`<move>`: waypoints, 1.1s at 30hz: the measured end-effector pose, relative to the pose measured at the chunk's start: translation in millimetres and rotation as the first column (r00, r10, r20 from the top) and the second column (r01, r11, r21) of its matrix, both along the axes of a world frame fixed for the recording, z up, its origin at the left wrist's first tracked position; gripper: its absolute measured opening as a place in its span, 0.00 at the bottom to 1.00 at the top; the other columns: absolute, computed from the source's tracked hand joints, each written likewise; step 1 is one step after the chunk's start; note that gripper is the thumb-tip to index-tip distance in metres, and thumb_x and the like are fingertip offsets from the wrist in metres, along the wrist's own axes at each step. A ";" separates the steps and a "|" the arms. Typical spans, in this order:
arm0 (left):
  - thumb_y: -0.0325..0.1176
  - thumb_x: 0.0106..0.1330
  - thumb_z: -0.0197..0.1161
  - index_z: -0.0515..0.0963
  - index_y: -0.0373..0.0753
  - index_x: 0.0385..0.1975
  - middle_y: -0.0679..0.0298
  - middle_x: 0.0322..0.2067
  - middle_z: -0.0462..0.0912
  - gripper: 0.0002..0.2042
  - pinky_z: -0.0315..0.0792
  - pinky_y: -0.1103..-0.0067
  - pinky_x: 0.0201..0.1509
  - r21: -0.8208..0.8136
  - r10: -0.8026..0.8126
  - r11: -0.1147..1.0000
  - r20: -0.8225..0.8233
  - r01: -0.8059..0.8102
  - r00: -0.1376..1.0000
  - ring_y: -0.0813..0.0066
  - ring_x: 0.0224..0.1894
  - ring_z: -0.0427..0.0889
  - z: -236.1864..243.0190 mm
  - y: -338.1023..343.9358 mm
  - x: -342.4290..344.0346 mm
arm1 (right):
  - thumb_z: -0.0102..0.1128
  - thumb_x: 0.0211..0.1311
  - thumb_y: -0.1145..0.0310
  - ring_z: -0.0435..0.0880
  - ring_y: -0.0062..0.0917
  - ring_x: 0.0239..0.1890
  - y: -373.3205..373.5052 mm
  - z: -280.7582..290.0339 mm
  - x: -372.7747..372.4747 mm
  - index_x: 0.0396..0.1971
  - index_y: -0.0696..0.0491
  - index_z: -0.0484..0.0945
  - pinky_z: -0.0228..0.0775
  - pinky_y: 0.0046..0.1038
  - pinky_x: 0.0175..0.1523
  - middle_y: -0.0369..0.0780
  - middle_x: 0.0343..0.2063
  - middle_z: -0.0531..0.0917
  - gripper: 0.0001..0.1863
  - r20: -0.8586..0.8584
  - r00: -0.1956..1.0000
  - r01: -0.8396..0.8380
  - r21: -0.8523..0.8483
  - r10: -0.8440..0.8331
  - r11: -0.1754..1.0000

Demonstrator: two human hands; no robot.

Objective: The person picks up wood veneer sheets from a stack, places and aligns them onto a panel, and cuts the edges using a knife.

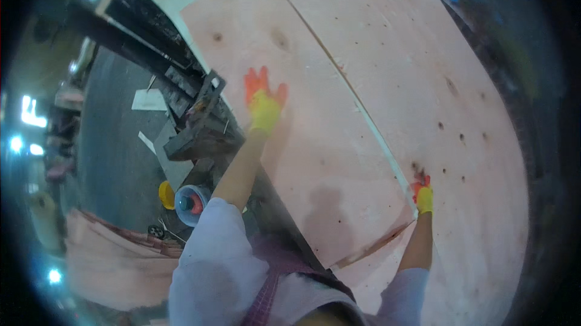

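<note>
two gloved hands are at work over thin wood sheets. the left hand (264,107), in a yellow and orange-red glove, lies over the left sheet (315,138), near its outer edge; its fingers are straight and spread wide, with nothing in them. whether the palm presses on the wood cannot be told. the right hand (423,196), gloved alike, is at the near right corner of that sheet; its fingers look partly bent, but whether they pinch an edge cannot be told.

the left sheet lies beside the right sheet (405,65), which bears several dark knots. a narrow, slanting gap (376,133) shows between them, widening toward the right hand. the left sheet's near edge is brown and uneven.

left of the sheets are a dark metal frame (203,135), a bucket (180,212) holding something red, a yellow tub (166,195) and a pile of sheets (115,259).
</note>
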State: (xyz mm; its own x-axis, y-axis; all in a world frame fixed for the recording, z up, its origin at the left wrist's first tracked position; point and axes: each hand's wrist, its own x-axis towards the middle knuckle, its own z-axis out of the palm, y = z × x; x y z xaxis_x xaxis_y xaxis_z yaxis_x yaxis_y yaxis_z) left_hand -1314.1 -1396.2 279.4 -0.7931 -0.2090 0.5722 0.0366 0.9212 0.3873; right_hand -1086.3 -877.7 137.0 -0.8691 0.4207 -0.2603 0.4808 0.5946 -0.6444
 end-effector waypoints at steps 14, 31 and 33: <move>0.50 0.53 0.57 0.54 0.41 0.63 0.42 0.64 0.42 0.38 0.43 0.52 0.63 -0.277 0.184 0.940 -0.083 -0.200 0.979 0.40 0.66 0.41 59.7 -64.8 20.8 | 0.53 0.60 0.63 0.70 0.16 0.12 -190.6 62.6 114.3 0.56 0.51 0.65 0.64 0.18 0.15 0.39 0.44 0.78 0.23 0.177 0.947 0.300 -0.780 -0.266 0.550; 0.41 0.53 0.64 0.53 0.42 0.63 0.55 0.58 0.63 0.38 0.68 0.73 0.47 0.643 -0.356 0.744 0.154 0.181 0.922 0.65 0.51 0.69 -68.7 19.6 -63.9 | 0.53 0.60 0.64 0.70 0.16 0.11 -196.8 57.8 161.1 0.53 0.52 0.68 0.64 0.21 0.16 0.38 0.40 0.80 0.21 0.265 0.840 0.472 -0.788 -0.474 0.396; 0.41 0.55 0.63 0.52 0.42 0.63 0.63 0.54 0.66 0.37 0.69 0.70 0.44 0.873 -0.542 0.477 0.198 0.105 0.816 0.67 0.45 0.72 -144.7 32.1 -84.2 | 0.53 0.60 0.65 0.70 0.16 0.11 -201.5 56.4 145.6 0.53 0.53 0.67 0.64 0.21 0.16 0.38 0.41 0.80 0.20 0.273 0.848 0.466 -0.792 -0.454 0.395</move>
